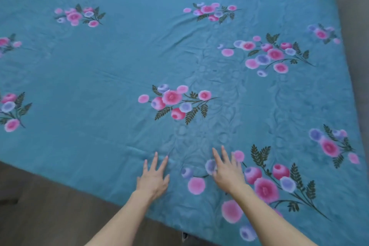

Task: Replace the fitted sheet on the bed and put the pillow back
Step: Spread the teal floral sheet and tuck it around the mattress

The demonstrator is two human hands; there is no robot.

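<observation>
while flat, both grips (152,177) (227,171) press sheet (119,62).

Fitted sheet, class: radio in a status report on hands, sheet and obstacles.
Both hands open, left hand and right hand flat on the fitted sheet. Sheet spread over bed, some creases. No pillow in view; nothing lying on it.

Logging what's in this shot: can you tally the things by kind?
Hands: 2, the left hand and the right hand, both flat on the sheet.
Teal floral fitted sheet: 1.
Pillows: 0 in view.
Total: 3.
</observation>
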